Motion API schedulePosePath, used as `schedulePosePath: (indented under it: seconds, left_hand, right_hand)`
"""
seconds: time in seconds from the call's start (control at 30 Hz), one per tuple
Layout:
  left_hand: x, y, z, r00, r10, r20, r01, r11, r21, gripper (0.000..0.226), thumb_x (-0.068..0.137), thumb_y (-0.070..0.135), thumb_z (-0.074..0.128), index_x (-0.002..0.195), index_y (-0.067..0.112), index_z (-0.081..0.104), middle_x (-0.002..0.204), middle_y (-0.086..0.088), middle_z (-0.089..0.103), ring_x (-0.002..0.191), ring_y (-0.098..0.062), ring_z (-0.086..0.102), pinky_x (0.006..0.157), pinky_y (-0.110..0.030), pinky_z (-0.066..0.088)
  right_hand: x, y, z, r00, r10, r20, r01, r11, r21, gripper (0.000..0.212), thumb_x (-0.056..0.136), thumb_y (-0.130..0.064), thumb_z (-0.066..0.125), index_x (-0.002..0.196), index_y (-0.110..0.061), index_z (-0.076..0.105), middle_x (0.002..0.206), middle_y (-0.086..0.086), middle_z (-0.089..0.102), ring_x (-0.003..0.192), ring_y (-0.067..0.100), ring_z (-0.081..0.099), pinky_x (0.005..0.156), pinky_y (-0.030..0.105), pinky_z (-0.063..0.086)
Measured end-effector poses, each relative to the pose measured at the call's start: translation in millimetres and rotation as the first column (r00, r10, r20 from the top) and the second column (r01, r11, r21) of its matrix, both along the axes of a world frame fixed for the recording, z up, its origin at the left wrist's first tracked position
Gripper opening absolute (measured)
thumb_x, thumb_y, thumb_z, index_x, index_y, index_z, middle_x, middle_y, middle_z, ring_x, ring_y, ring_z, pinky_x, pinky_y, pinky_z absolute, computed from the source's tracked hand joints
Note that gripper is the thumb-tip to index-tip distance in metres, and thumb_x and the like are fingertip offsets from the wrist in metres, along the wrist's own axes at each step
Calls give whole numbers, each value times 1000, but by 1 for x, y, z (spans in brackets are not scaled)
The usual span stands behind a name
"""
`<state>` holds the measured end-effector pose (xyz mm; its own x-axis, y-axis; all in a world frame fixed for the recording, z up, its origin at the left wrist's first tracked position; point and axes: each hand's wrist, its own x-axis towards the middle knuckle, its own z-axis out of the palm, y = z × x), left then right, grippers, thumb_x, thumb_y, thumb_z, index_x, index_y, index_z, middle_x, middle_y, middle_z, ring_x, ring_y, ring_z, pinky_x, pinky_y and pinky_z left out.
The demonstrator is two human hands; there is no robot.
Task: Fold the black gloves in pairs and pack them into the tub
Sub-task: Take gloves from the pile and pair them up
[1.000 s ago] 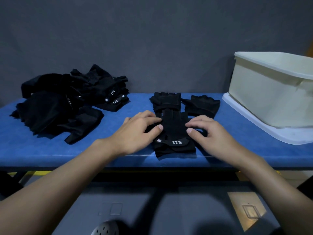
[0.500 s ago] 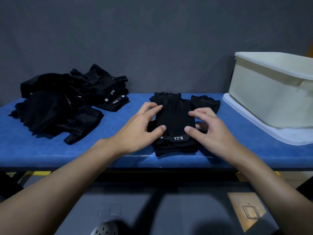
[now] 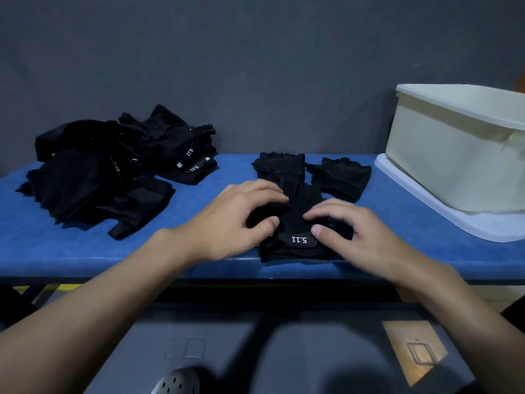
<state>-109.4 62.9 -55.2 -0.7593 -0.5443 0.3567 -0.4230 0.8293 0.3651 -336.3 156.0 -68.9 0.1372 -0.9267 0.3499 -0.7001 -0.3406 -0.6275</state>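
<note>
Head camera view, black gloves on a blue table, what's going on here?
A person is folding a glove pair at the front edge of the blue table. The left hand and right hand pinch it from either side, its 5.11 strap facing up. More gloves lie just behind it, and a loose pile of gloves sits at the left. The white tub stands at the right; its inside is not visible.

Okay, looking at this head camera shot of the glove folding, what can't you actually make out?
Head view:
- Inside of the cream plastic tub: hidden by its near wall; the frame's right edge crops it.
- Heap of black fingerless gloves at left: black on black, so the count is unreadable.
- Black "5.11" glove stack in the middle: left hand and right hand curl over it, hiding its layers.
</note>
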Motion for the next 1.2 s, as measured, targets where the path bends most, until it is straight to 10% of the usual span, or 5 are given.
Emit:
schedulePosePath:
  seconds: [0.8,1.0,1.2]
  left_hand:
    - [13,9,-5,958,-27,285,57,994,-95,82,76,71,49,148,36,34,148,15,43,144,-2,26,119,-28,20]
    - [12,9,-5,977,-63,202,98,981,-167,73,78,65,55,141,30,48,133,12,59,126,-5,46,108,-11,20]
    - [8,12,0,992,-66,107,75,994,-82,35,90,51,57,122,37,56,92,16,66,81,-9,60,72,-32,50]
  right_hand:
    - [-1,7,1,995,57,-80,-59,998,-29,30,86,-12,71,113,-26,70,104,-17,66,100,4,63,89,24,48]
    - [0,10,4,1000,5,-20,-4,1000,10,26,90,-15,66,112,-29,70,102,-21,69,98,0,63,86,17,47]
    - [0,15,8,998,3,57,-7,998,69,22,94,-18,61,108,-33,70,100,-12,72,95,8,66,89,36,52]
